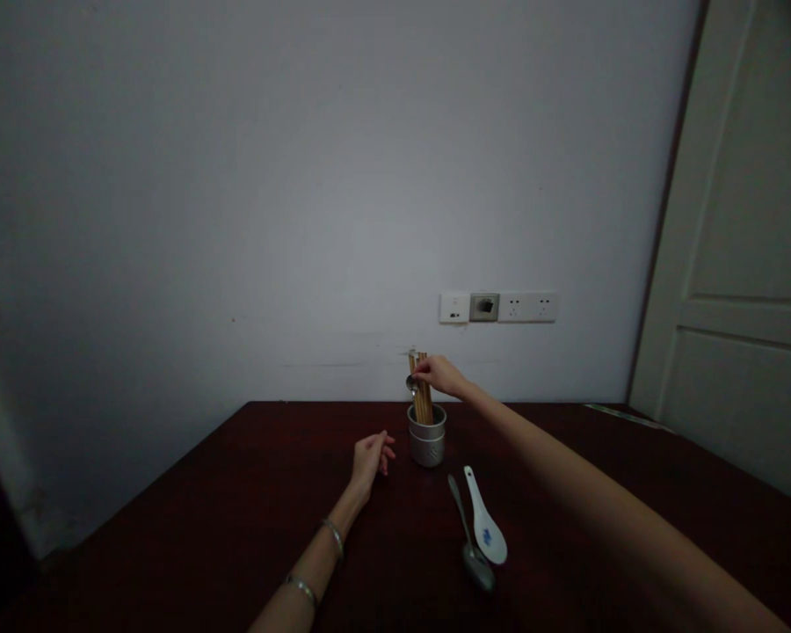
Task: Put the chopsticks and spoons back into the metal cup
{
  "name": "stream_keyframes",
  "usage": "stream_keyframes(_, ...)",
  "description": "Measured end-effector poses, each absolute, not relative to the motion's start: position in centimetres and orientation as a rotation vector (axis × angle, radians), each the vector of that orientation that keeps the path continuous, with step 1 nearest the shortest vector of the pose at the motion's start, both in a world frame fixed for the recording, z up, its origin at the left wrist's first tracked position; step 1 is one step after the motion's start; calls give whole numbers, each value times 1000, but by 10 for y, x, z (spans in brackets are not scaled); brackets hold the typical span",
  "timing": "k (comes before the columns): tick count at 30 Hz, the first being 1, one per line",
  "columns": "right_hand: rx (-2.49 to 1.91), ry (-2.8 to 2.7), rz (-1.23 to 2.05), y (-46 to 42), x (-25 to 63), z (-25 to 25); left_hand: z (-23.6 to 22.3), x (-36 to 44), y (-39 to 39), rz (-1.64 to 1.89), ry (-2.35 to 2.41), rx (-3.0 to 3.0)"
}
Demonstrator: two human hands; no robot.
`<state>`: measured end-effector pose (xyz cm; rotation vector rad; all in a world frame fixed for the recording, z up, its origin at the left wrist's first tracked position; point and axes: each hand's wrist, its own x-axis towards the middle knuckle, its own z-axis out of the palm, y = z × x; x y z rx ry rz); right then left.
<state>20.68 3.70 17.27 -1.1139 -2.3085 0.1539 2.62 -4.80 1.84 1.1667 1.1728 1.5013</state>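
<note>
A silvery metal holder [427, 448] stands upright on the dark red table, with several wooden chopsticks [424, 406] rising out of it. Above its rim, my right hand [440, 374] pinches a small metal spoon [412, 384] whose round bowl points up beside the chopsticks. The spoon's lower part is hard to make out. To the left of the holder, my left hand [371, 455] rests near the tabletop, empty, fingers loosely bent and slightly apart. Nearer to me lie a white spoon [486, 527] with a blue mark and a larger metal spoon [477, 567], side by side.
The table [237, 492] reaches a pale wall [343, 220] at the back. Wall sockets [527, 307] sit above the table's far edge. A light panelled door [738, 264] stands at the right. A thin strip [626, 417] lies along the table's far right.
</note>
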Motion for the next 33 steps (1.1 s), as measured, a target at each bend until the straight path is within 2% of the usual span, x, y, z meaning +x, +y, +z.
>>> stream_keyframes(20, -1054, -2259, 118, 20, 237, 170, 21, 29, -50, 1464, 1192, 1274)
stream_keyframes(26, -1301, -2250, 143, -7, 297, 111, 18, 30, -47, 1443, 1192, 1300)
stream_keyframes(33, -1398, -2303, 263, -65, 351, 39, 17, 32, -47, 1420, 1204, 1352)
